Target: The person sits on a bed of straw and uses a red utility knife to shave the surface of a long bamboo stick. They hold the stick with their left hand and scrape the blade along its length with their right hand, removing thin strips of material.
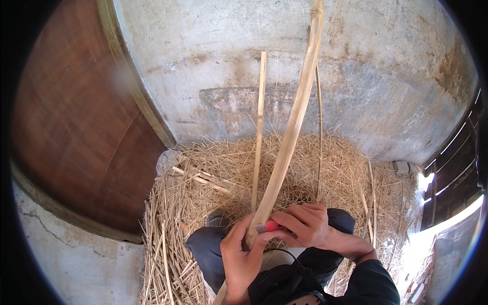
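Note:
A long split bamboo pole slants up and away from my lap toward the wall, its lower end running down past my left wrist. My left hand is closed around it near my knees, the thumb lying by the blade. In my right hand is a knife with a red handle, gripped from the right side. Its short metal blade lies across the bamboo just above my left thumb. The fingers of both hands partly hide the pole and the handle.
Straw and bamboo shavings cover the floor around my legs. A thinner bamboo strip and a narrow stick stand upright near the concrete wall. A brown door panel is at left, with dark slats at right.

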{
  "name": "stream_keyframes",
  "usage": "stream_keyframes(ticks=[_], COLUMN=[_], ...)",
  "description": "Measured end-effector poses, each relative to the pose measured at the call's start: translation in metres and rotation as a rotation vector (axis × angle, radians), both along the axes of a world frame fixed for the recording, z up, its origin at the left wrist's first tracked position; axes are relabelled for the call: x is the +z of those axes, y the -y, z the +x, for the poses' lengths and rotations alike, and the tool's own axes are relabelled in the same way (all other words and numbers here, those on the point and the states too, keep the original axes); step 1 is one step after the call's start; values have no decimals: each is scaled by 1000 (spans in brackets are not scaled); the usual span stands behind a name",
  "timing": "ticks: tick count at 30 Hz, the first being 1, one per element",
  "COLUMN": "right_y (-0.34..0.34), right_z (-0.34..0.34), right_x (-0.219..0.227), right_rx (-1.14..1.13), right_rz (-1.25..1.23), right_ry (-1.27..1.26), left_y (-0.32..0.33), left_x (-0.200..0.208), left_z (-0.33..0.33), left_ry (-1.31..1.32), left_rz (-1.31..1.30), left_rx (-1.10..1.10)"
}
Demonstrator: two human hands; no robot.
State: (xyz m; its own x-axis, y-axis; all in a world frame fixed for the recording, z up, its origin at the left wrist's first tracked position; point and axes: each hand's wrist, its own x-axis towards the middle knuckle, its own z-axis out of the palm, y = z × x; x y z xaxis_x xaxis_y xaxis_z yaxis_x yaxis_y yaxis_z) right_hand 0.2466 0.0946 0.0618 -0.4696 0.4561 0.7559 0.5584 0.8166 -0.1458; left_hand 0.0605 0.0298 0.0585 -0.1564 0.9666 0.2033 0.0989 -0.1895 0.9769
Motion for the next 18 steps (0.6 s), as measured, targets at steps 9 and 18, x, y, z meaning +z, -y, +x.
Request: stream_keyframes(ticks=[9, 18], right_y=[2, 0], right_z=[0, 1], right_x=[2, 3], right_rx=[-39, -64], right_rz=[14, 21], right_ry=[0, -4], left_y=[0, 0], left_x=[-3, 1], left_z=[1, 3], left_ry=[-73, -129], left_rz=[12, 52], left_rx=[27, 62])
